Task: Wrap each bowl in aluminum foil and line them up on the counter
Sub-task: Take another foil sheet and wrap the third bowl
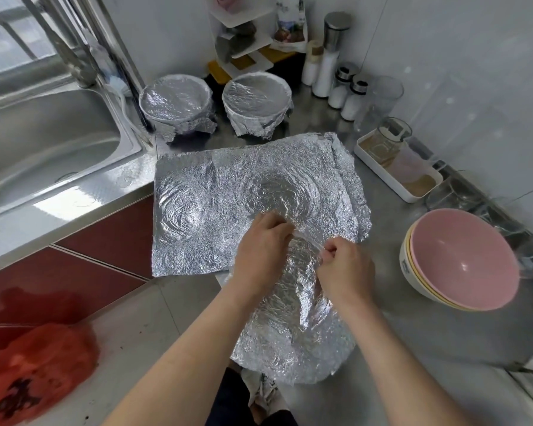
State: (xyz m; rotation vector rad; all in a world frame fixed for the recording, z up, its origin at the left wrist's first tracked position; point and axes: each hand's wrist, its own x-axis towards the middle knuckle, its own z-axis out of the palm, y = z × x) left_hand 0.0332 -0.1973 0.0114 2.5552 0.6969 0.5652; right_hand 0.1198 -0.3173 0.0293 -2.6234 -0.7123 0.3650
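Two foil-wrapped bowls stand side by side at the back of the steel counter, one on the left [176, 103] and one on the right [257, 101]. A large crinkled foil sheet [228, 192] lies flat in the middle. At the front edge a third bowl [293, 302] sits under a separate piece of foil. My left hand [263, 250] presses the foil against its far rim. My right hand [345, 272] pinches the foil at that rim. A stack of bare bowls, pink on top [462, 262], stands to the right.
A steel sink [43, 149] with a tap lies to the left. Spice jars [348, 93], a rack and a white tray [397, 176] with a glass jug line the back and right wall. A red plastic bag [34, 370] sits on the floor.
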